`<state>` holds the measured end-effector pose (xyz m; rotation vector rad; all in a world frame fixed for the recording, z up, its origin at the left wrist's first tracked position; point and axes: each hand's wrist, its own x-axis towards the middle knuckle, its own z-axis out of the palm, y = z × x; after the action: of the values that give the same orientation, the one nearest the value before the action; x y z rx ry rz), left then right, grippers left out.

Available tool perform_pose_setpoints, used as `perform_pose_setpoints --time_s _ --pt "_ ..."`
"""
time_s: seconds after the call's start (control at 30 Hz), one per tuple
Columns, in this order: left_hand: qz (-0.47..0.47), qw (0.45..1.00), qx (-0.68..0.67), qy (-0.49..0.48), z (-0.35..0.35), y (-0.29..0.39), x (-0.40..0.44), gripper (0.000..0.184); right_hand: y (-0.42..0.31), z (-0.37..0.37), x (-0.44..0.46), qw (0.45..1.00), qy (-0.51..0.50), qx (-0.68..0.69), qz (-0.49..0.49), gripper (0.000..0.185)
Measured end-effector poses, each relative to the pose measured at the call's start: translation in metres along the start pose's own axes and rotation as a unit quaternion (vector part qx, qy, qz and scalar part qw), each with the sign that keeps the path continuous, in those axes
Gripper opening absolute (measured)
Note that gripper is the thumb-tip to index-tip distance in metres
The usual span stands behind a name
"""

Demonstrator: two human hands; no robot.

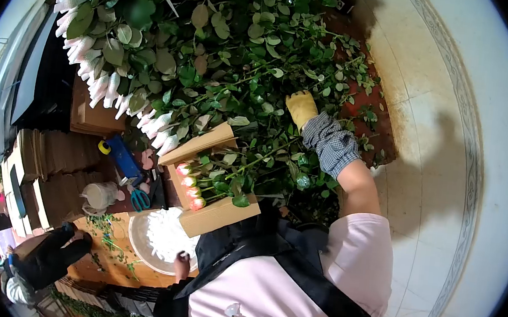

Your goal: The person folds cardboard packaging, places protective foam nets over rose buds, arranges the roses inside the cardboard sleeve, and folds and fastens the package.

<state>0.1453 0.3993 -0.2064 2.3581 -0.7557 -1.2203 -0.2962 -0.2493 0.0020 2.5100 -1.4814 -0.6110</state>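
Note:
My right hand [300, 109], in a yellow glove with a checked sleeve cuff, is closed around rose stems [282, 121] among the leaves. Low on the left, my bare left hand [182, 264] is over a white basin [134, 242] of white foam net sleeves [168, 236]. Its fingers look curled, and what they hold, if anything, I cannot make out. Between my hands, pink-and-cream roses [189, 183] lie in a row in an open cardboard holder [219, 215], their leafy stems running right.
Many roses in white net sleeves [84, 50] lie stacked beyond, heads to the left. Blue-handled scissors [140, 200], a blue tool [124, 158] and a tape roll [101, 196] sit near the basin. Cardboard stacks [61, 158] stand left. Another person [42, 260] is at lower left.

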Motion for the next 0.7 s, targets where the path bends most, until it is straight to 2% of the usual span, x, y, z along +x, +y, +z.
perform_pose_setpoints --time_s 0.03,0.07,0.1,0.2,0.27,0.3,0.43,0.5,0.53,0.63,0.7 --pt "0.016 0.998 0.058 0.034 -0.038 0.125 -0.028 0.029 -0.001 -0.004 -0.005 1.000 0.015 0.006 0.010 0.035" --pt "0.044 0.997 0.016 0.067 -0.039 0.128 -0.021 0.027 -0.002 -0.008 -0.008 0.999 0.030 0.011 0.022 0.035" --pt "0.018 0.998 0.003 0.056 -0.043 0.135 -0.013 0.026 -0.003 -0.004 -0.005 0.999 0.030 0.011 0.022 0.035" --pt "0.034 0.998 0.043 0.026 -0.049 0.166 0.000 0.029 -0.004 0.015 0.008 0.999 0.031 0.001 0.014 0.019" --pt "0.057 0.997 0.050 0.017 -0.054 0.163 0.008 0.033 0.008 0.012 0.010 0.999 0.048 0.008 -0.010 0.017" --pt "0.040 0.997 0.061 0.013 -0.060 0.178 0.004 0.033 0.018 -0.002 0.011 0.997 0.067 0.008 -0.032 0.015" --pt "0.059 0.997 0.034 0.043 -0.071 0.212 -0.009 0.030 0.063 -0.084 -0.030 0.963 0.225 -0.029 0.148 0.014" --pt "0.084 0.995 0.016 0.050 -0.075 0.217 -0.005 0.028 0.080 -0.093 -0.044 0.936 0.314 -0.017 0.160 0.016" --pt "0.116 0.991 0.012 0.066 -0.080 0.234 -0.007 0.028 0.084 -0.099 -0.053 0.922 0.361 0.020 0.136 0.015" --pt "0.168 0.980 -0.033 0.103 -0.097 0.274 -0.009 0.025 0.086 -0.136 -0.073 0.878 0.440 -0.017 0.188 0.018" --pt "0.195 0.971 -0.016 0.135 -0.112 0.331 -0.025 0.023 0.091 -0.141 -0.073 0.876 0.449 0.005 0.177 0.020"
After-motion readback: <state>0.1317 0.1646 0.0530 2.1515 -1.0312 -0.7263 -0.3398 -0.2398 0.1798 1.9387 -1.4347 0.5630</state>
